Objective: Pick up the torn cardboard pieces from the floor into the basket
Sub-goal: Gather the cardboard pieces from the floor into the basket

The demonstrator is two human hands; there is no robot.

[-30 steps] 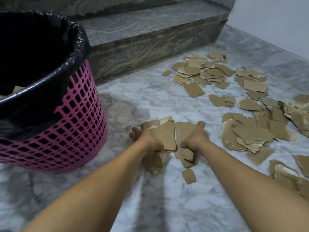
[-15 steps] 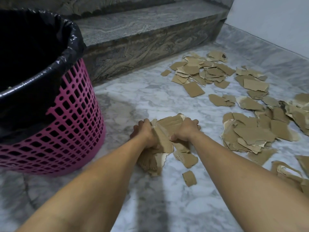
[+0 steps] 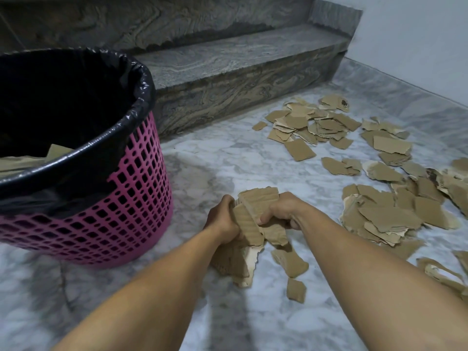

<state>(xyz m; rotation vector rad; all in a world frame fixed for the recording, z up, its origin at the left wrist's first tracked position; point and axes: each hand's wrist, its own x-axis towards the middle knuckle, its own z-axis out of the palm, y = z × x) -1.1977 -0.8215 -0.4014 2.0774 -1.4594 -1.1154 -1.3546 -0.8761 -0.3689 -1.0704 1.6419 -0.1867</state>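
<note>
Basket (image 3: pixel 141 198), pink, black-lined, far left; a few scraps already in it. My left hand (image 3: pixel 222 219) and right hand (image 3: pixel 281 209) squeeze 1 bundle of cardboard pieces (image 3: pixel 253 214) between them, fingers curled round it, just above the floor (image 3: pixel 228 153). Step: gathering done. Next: carry the bundle left over the rim without shedding. Scattered pieces (image 3: pixel 390 216) remain right.

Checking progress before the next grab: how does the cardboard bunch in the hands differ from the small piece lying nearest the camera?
The bunch is many overlapping pieces, crumpled together; the small piece is single and flat. The bunch is gripped between the left hand and right hand; the small piece lies loose on the floor, untouched. Both are brown torn cardboard.
</note>
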